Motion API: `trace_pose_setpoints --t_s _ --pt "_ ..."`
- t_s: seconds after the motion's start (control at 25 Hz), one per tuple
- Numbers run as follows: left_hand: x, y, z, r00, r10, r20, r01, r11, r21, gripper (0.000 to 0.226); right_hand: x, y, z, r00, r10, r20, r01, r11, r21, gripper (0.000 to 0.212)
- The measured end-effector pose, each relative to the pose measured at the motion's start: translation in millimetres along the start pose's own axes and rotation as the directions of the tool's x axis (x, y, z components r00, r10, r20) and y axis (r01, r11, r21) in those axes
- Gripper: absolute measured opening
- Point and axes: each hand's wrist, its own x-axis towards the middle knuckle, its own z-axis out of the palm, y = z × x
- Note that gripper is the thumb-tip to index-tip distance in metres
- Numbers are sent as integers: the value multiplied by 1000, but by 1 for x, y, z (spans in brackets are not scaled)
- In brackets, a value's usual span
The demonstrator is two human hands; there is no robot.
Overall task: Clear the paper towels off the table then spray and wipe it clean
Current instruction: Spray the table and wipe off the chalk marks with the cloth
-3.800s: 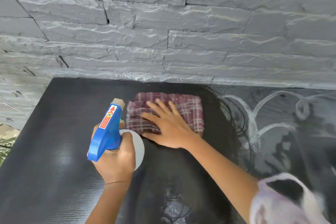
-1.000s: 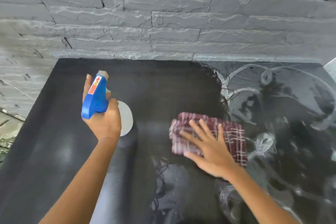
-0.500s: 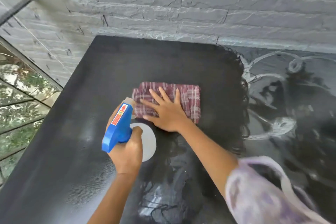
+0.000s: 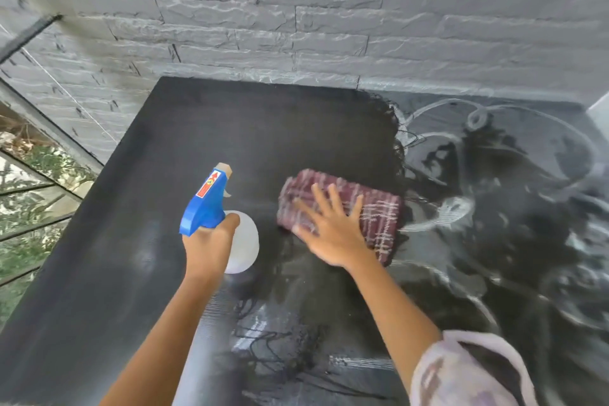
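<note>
- While the right hand [image 4: 333, 237] lies flat and spread on the folded maroon plaid cloth [image 4: 346, 211], gripping nothing and only pressing it down, the cloth sits near the middle of the black tabletop [image 4: 131, 241], at the edge of the wet, streaked half.
- The left hand [image 4: 207, 247] is curled tight round the neck of the blue-headed spray bottle [image 4: 211, 204], its white body hanging below the fist, just beside the cloth but apart from it, nozzle aimed toward the stone wall [image 4: 296, 10].
- No paper towels show on the table, so I'd judge the clearing done and the wiping under way.
- What could go wrong: with only an open palm on it, the folded cloth could slip out or unfold on the slick film, and the hand would skid on bare wet surface.
- A squeeze of the trigger at this angle would likely send mist onto the wall, not the table.
- The swirled white streaks [image 4: 494, 175] on the right may simply dry in place if the strokes stay on the left half.
- Against half a second ago, cloth and hand have slid rightward, away from the bottle; a second ago they were further right again, so the strokes run side to side.
</note>
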Motion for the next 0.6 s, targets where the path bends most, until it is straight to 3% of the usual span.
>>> trace_pose_setpoints --t_s 0.08,0.16,0.28,0.36,0.44,0.52,0.6 --pt "1 1 0 1000 1 16 -2 1000 5 19 -53 -21 20 971 -240 16 240 968 -74 60" --pt "2 1 -1 1000 9 20 -9 1000 12 20 -108 -12 37 942 -332 -35 326 937 -124 57" --pt "0 1 -1 999 33 35 -34 999 16 22 -139 34 35 972 -220 -85 205 967 -152 56" --pt "-1 3 0 997 61 37 -62 998 6 21 -110 49 20 999 10 -49 -12 999 -49 55" --pt "-7 5 -2 997 67 41 -67 998 4 23 -72 36 12 978 204 -45 -204 979 19 56" --pt "-17 5 -10 997 63 54 -65 997 32 20 -50 2 11 984 177 -9 -177 984 33 58" --pt "-33 1 -25 993 89 81 -96 992 83 21 -63 -34 19 999 -44 15 45 999 -20 60"
